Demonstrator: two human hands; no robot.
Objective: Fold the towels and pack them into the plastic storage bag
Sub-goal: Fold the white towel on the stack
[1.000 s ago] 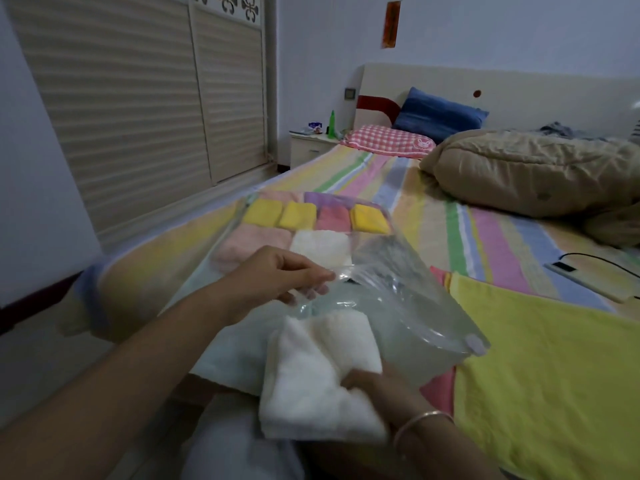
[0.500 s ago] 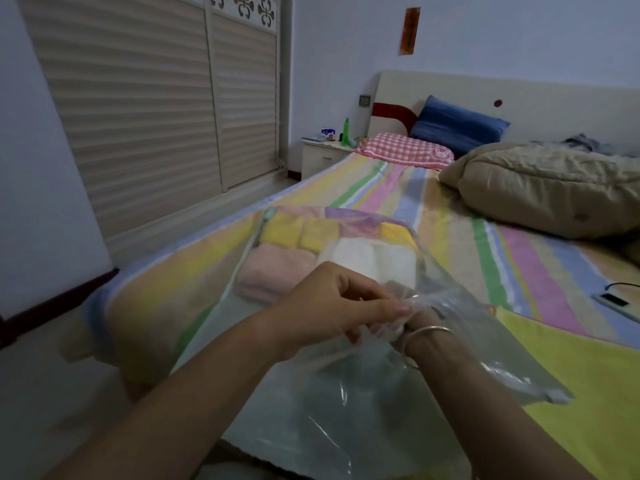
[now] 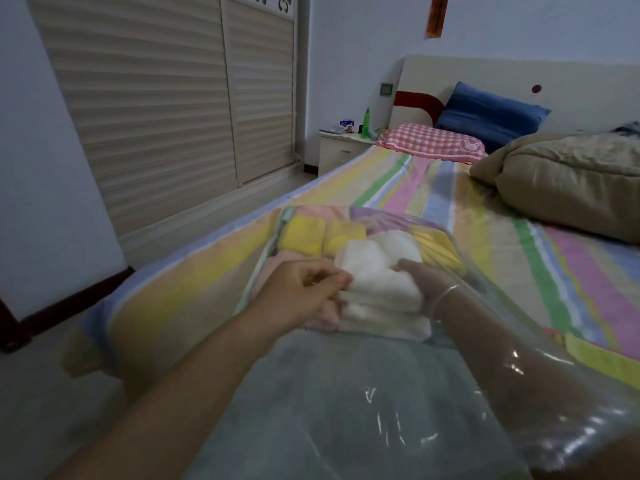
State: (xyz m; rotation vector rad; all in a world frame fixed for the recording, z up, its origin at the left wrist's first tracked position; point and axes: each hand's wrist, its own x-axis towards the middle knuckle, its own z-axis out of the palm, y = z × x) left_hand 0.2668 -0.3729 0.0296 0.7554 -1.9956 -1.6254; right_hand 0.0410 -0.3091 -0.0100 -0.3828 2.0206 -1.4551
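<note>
Pushing a white towel [image 3: 377, 278] deep into the plastic storage bag [image 3: 398, 410], we've got our right hand [image 3: 420, 277] inside w/ fingers curled onto the towel's right side. Left hand [image 3: 304, 292] sits outside at the bag's left, fingers pinched together on the film. Yellow towels [image 3: 304, 233] & a pink one [image 3: 273, 271] are packed behind. Bag lies on the striped bed [image 3: 398, 181], near its foot.

No words or numbers can be read anywhere. The pink checked pillow [image 3: 429, 143], upper right of centre, bears a round rabbit emblem [image 3: 467, 145]. The orange wall strip [image 3: 437, 15] at the top is too blurred to read.
</note>
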